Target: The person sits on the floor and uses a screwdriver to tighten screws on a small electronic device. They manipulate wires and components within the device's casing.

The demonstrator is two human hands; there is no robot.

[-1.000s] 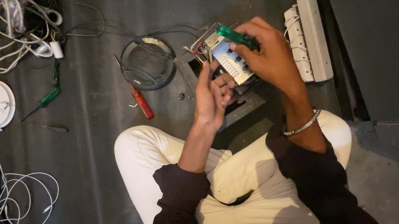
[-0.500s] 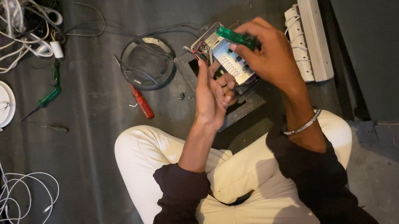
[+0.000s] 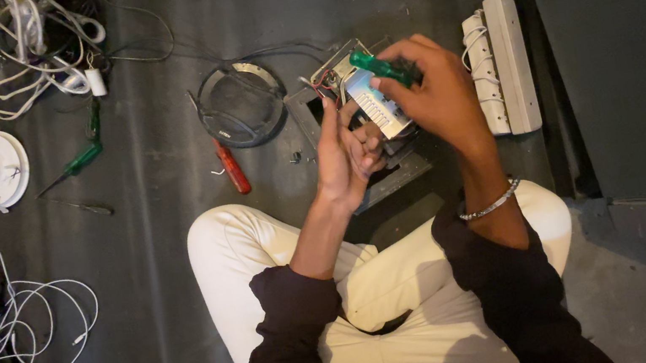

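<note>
Hands unmoved; left hand (image 3: 346, 151) steadying metal unit (image 3: 376, 103), right hand (image 3: 436, 93) gripping green screwdriver (image 3: 379, 67)

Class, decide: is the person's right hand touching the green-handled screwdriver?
Touching. The head view shows the right hand with its fingers wrapped around the green-handled screwdriver.

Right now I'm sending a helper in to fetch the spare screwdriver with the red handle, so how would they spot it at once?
Start from the dark floor just ahead of the seated person's left knee. Beside the black ring of cable lies the red-handled screwdriver, alone and untouched. The other loose screwdriver, farther left, has a green handle, as does the one in the right hand.
</note>
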